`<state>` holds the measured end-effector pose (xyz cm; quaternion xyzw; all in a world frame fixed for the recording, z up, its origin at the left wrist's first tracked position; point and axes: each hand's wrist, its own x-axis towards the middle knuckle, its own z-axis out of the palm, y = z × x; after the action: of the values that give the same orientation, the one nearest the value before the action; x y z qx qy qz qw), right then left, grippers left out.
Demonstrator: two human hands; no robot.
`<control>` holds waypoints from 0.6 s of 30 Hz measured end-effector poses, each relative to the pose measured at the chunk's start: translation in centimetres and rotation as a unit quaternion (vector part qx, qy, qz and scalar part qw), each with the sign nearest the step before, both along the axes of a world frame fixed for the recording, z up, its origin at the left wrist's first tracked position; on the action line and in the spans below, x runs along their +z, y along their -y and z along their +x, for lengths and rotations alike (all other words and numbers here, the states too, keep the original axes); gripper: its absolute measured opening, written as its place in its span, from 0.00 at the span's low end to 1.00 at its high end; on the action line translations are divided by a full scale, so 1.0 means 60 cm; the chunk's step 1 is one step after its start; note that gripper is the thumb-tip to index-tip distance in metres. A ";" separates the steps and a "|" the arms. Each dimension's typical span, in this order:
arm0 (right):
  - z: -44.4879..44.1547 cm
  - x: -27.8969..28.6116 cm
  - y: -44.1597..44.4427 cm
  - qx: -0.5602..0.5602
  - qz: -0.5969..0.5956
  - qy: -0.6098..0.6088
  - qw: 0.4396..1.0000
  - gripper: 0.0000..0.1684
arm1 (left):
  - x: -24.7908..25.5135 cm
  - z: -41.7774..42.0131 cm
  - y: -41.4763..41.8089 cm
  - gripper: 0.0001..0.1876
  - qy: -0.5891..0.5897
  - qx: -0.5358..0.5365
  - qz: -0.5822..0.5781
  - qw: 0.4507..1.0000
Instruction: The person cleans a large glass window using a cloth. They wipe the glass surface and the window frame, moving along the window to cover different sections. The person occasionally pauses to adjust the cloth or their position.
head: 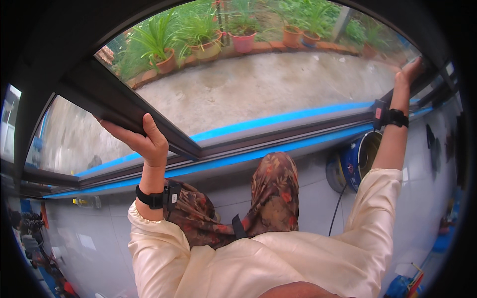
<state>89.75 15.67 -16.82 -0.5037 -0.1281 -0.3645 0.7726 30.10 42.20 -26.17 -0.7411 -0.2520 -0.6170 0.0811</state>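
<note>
My left hand (143,138) grips a dark window-frame upright (123,104), thumb on its near face and fingers along its underside. Far to the right, my right hand (410,70) is raised against the dark frame at the other side of the glass pane; its fingers are partly hidden and blurred, so its hold is unclear. Between my hands is a large pane of glass (261,82), with concrete and potted plants visible through it. Blue protective strips (268,156) run along the bottom rail and sill below. A black strap with a small box sits on each wrist.
A blue metal bucket (352,162) stands on the tiled floor by the sill at right, with a dark cable near it. A clear plastic bottle (87,202) lies at left. Assorted items lie at the lower left, and a blue bag (398,287) at the lower right.
</note>
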 end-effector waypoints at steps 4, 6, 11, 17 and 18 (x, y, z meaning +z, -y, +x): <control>0.147 0.022 0.101 0.052 -0.033 -0.065 0.996 0.34 | -0.003 0.005 -0.003 0.40 0.008 -0.012 0.000 1.000; 0.209 0.028 0.139 0.068 -0.057 -0.092 0.992 0.35 | -0.004 0.002 -0.005 0.40 0.019 -0.030 -0.003 0.999; 0.153 0.012 0.114 0.127 -0.040 -0.133 0.982 0.36 | -0.001 0.001 -0.005 0.40 0.015 -0.024 0.008 1.000; -0.016 -0.048 0.024 -0.064 -0.110 -0.047 0.991 0.34 | -0.007 0.018 -0.012 0.40 0.029 -0.016 0.001 0.999; -0.107 -0.058 -0.044 -0.060 -0.110 -0.023 0.992 0.34 | -0.010 0.005 -0.013 0.40 0.026 0.005 -0.002 1.000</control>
<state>83.31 18.31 -20.31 -0.6007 -0.1190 -0.3826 0.6918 30.40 42.96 -26.76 -0.7238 -0.2588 -0.6350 0.0764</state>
